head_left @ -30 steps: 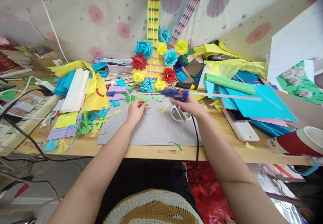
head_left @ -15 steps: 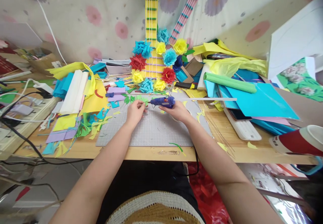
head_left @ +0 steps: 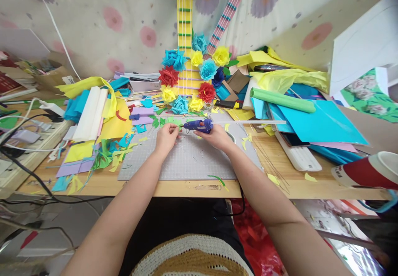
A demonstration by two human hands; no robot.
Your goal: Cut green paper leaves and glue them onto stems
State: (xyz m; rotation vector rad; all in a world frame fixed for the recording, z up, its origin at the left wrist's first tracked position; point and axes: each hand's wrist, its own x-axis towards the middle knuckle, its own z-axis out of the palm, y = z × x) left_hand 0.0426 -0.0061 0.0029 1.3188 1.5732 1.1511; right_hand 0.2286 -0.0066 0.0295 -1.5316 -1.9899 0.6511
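Observation:
My right hand is wrapped round a blue hot glue gun over the grey cutting mat. A long white glue stick juts out of its back end to the right. The nozzle points left at the fingertips of my left hand. Those fingers are pinched together; what they hold is too small to make out. Green paper leaves show just behind my left hand. Beyond the mat stands a yellow paper guitar trimmed with paper flowers, among them a red flower.
Crepe paper rolls and scraps, including a white roll, pile up at left beside a power strip. At right lie blue sheets, a green roll, a white power bank and a red-and-white cup. Thin wires lie near the mat.
The glue gun in my right hand has shifted slightly left, its nozzle nearer my left fingertips. My left hand stays pinched in nearly the same place.

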